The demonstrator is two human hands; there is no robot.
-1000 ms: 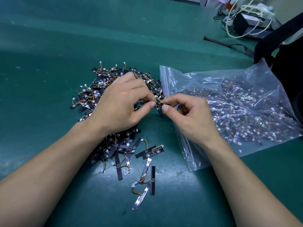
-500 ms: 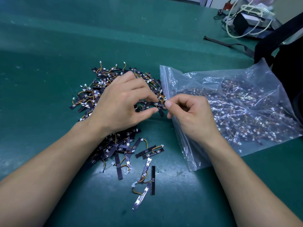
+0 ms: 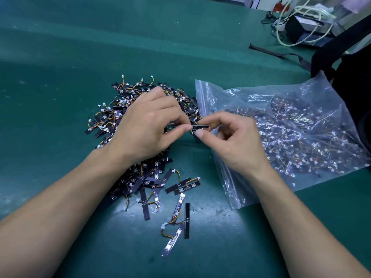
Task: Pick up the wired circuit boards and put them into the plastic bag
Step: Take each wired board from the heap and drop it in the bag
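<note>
A heap of small black wired circuit boards point(image 3: 124, 109) with orange-yellow wires and white plugs lies on the green mat. My left hand point(image 3: 148, 125) hovers over the heap, and its thumb and forefinger pinch one end of a single black circuit board point(image 3: 200, 127). My right hand point(image 3: 230, 139) pinches the same board from the other side, right at the mouth of the clear plastic bag point(image 3: 297, 109). The bag lies flat to the right and holds several boards.
Loose boards point(image 3: 180, 213) lie scattered toward me below the heap. A black bag point(image 3: 353, 81) and its strap point(image 3: 281, 55) sit at the right edge. A black box with white cables point(image 3: 301, 27) stands at the far right on the green mat point(image 3: 60, 57).
Both hands have lifted slightly and the single board between the fingertips now lies level and shows more plainly. My right fingers have spread a little.
</note>
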